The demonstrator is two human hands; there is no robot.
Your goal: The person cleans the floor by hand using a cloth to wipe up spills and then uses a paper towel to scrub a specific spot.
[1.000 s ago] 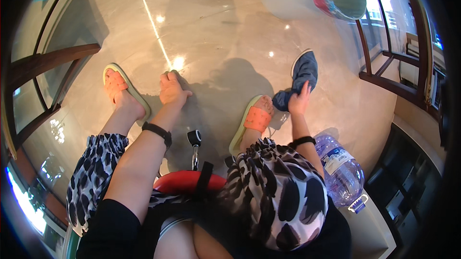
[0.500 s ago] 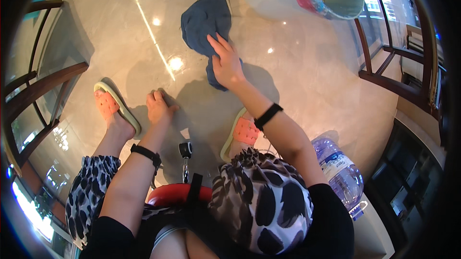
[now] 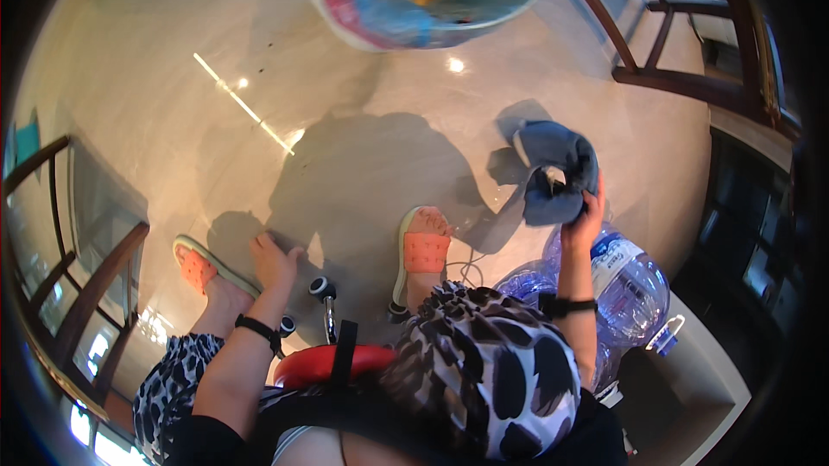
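Observation:
A dark blue cloth [image 3: 563, 207] hangs bunched in a curled loop above the floor, to my right. My right hand [image 3: 585, 222] is closed on its right edge, with the fingers partly hidden behind the cloth. A pale patch shows in the middle of the loop; I cannot make out what it is. On the other side, my left hand [image 3: 275, 260] holds nothing, its thumb held apart from loosely bent fingers. It hovers close to my left foot in an orange slipper [image 3: 199, 272].
Ahead stands a bin [image 3: 509, 21] with a coloured liner and crumpled brownish waste. Large clear plastic bottles [image 3: 635, 285] are beside my right forearm. A red stool seat [image 3: 324, 367] with casters is below me. Wooden chair frames [image 3: 673, 77] flank both sides.
My right hand has lifted the blue cloth off the floor and carried it to the right, nearer to me. The view has shifted, with the bin now more central. My left hand stays low.

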